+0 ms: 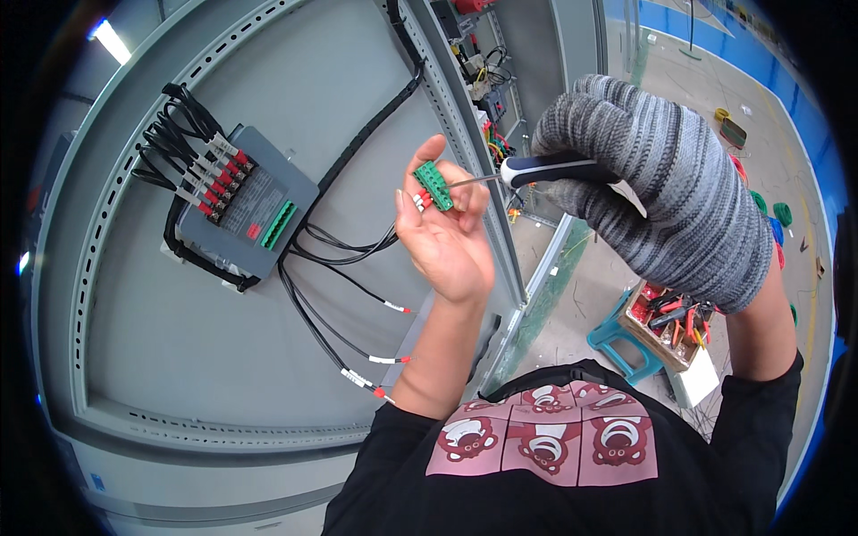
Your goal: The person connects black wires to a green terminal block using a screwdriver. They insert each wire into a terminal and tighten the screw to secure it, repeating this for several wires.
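Observation:
My bare left hand (456, 237) is closed round a small green terminal block (433, 186), its row of openings turned upward. Black wires with red and white ends run into the block's lower side. My right hand (652, 179), in a grey striped knit glove, grips a screwdriver (545, 170) with a black and white handle. The thin shaft points left, and its tip meets the green block's right side. Loose black wires (340, 353) with white sleeves and red ends hang to the left of my left forearm.
A grey module (259, 210) with several black wires and a green socket is mounted on the cabinet door (179, 348). A thick black wire bundle (362, 134) crosses the door. Wired components fill the open cabinet (492, 98). Lower right, a tool box (670, 326) rests on a blue stool (621, 339).

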A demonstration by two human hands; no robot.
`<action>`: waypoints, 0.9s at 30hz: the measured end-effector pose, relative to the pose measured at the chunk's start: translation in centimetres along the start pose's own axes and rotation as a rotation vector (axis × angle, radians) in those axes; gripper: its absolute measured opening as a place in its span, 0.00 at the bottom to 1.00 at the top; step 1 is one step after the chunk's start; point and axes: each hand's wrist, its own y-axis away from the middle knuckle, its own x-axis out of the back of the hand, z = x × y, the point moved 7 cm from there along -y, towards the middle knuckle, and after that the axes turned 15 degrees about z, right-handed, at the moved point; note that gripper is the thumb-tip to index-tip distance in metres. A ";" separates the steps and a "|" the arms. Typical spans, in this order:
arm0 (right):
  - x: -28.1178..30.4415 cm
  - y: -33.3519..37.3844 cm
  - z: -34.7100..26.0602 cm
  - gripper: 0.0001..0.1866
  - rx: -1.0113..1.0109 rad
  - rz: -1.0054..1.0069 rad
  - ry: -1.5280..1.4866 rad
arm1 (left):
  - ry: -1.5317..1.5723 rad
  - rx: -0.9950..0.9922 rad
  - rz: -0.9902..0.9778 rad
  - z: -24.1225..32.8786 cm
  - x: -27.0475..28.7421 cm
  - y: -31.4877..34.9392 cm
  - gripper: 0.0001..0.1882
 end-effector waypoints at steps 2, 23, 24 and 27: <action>0.1 0.0 0.0 0.21 0.003 -0.024 0.018 | -0.023 0.004 0.013 0.0 0.0 0.0 0.29; -1.5 0.3 2.5 0.18 -0.104 -0.042 -0.135 | -0.211 -0.159 0.056 0.9 0.5 -0.4 0.27; -1.6 0.4 2.7 0.18 -0.110 -0.039 -0.149 | -0.205 -0.156 0.048 0.8 0.6 -0.4 0.27; -1.7 0.5 3.0 0.18 -0.132 -0.030 -0.176 | -0.170 -0.128 0.047 0.6 0.7 -0.4 0.27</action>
